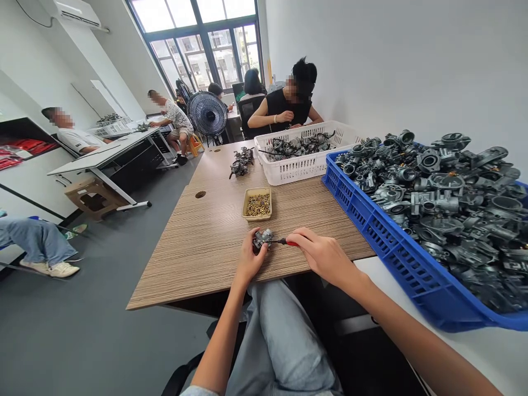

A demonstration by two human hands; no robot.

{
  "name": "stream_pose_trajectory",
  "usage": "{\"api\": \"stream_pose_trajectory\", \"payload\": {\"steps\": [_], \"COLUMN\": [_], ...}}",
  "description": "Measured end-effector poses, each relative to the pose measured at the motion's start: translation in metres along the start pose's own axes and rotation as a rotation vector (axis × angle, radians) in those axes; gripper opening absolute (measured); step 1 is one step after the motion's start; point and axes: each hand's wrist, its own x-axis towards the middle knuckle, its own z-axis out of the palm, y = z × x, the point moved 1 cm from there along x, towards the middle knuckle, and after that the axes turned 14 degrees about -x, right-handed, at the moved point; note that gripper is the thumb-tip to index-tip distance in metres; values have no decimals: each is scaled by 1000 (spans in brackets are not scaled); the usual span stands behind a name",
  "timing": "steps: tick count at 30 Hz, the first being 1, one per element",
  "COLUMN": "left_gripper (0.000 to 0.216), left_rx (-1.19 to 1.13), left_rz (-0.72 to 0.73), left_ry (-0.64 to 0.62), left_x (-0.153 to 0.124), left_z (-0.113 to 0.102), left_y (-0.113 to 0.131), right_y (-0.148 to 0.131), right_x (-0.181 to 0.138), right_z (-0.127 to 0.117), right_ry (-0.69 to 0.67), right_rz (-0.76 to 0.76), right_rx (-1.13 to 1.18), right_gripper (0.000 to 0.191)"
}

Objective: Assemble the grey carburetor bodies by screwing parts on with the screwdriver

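Your left hand (248, 257) grips one carburetor (262, 238), right hand (324, 254) clamped on the screwdriver (285, 241), blue crate (383, 242) heaped with plenty more.

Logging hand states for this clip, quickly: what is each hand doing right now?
Left hand: closed around a small metal carburetor part.
Right hand: closed on a red-handled screwdriver, its tip at the part.

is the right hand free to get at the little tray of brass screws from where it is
Probably not yet: the right hand grips a screwdriver set against the metal part. The path to the screw tray looks unobstructed.
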Motion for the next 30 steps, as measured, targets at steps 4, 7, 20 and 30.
{"api": "stream_pose_trajectory", "payload": {"steps": [4,7,20,30], "left_gripper": [53,54,53,54], "left_rx": [-6,-10,-1,0], "left_rz": [-12,-17,-16,-31], "left_ry": [-16,-30,-38,-42], "left_x": [0,0,0,1], "left_z": [0,1,0,0], "left_y": [0,0,-3,1], "right_y": [-1,-1,-6,-19], "right_x": [1,1,0,0], "right_z": [1,2,-2,-13], "right_ry": [4,2,-31,-142], "right_rz": [-3,-4,-35,-59], "right_rx": [-17,-31,-89,-134], "right_gripper": [48,46,56,58]}}
